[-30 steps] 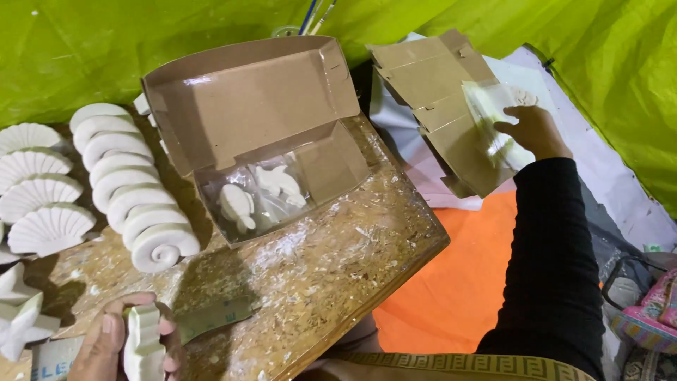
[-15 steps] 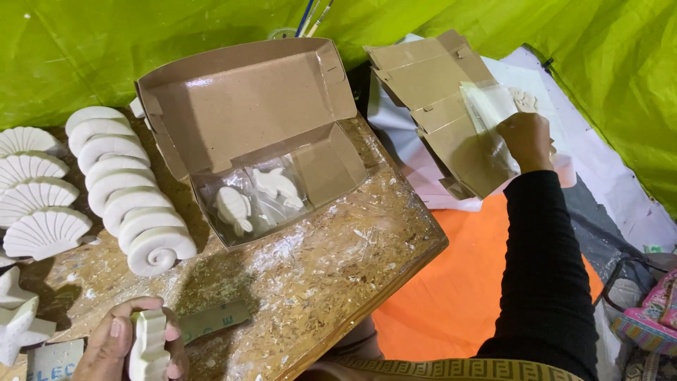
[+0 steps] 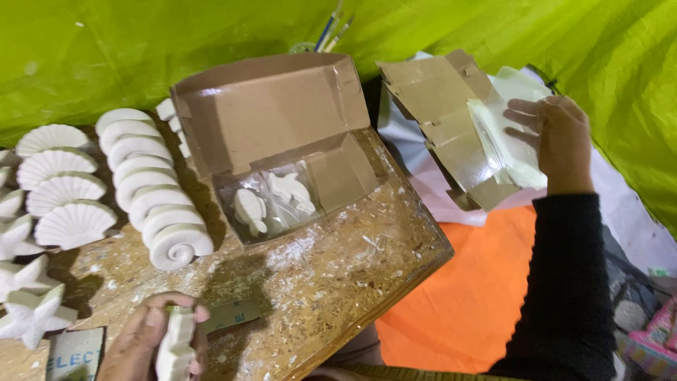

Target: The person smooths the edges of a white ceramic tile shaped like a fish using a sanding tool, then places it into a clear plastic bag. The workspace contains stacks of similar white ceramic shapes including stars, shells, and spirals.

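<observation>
Your left hand [image 3: 159, 339] has its grip closed around a white plaster piece [image 3: 174, 347] at the near edge of the tabletop [image 3: 331, 275], below the row of spiral shells [image 3: 151, 187]. Your right hand [image 3: 557, 141] pinches what looks like a clear plastic sheet [image 3: 504, 144] beside the flattened cardboard boxes [image 3: 441, 116], right of the open box [image 3: 275, 134]

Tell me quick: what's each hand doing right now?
Left hand: closed around a white plaster figure.
Right hand: holding a clear plastic bag over the flattened cardboard boxes.
</observation>
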